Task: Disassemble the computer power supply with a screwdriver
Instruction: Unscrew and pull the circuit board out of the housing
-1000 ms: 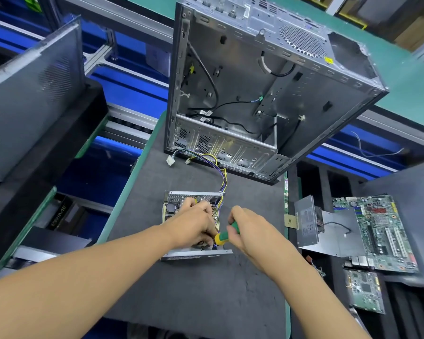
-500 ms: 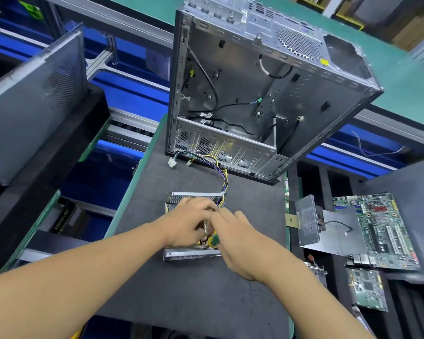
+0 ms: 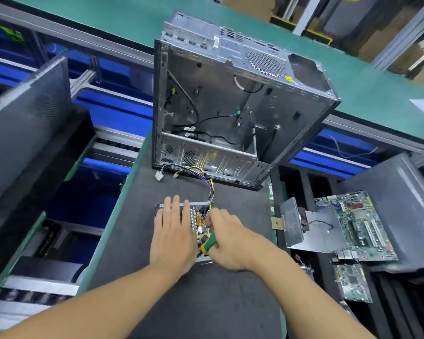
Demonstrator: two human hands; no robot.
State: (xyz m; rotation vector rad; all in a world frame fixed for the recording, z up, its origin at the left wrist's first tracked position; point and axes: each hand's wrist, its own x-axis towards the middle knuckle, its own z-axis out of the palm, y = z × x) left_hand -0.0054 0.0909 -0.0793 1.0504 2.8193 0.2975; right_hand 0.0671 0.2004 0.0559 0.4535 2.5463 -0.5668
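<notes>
The opened power supply [image 3: 199, 222] lies on the dark mat, its circuit board with orange parts showing between my hands. My left hand [image 3: 173, 232] lies flat on it with straight fingers, covering its left half. My right hand [image 3: 227, 242] grips a screwdriver [image 3: 209, 243] with a green and yellow handle, its tip down in the supply's right side and hidden. A bundle of coloured wires [image 3: 209, 185] runs from the supply's far right corner to a white connector [image 3: 159, 176].
An empty computer case [image 3: 233, 106] stands open just beyond the supply. To the right lie a metal cover plate [image 3: 311, 231], a motherboard [image 3: 360, 226] and a smaller board [image 3: 353, 282]. Grey panels [image 3: 27, 118] lean at the left. The mat [image 3: 206, 302] ends in green edges.
My left hand has gone from curled fingers to flat and spread over the supply. My right hand with the screwdriver has shifted toward the supply's right side.
</notes>
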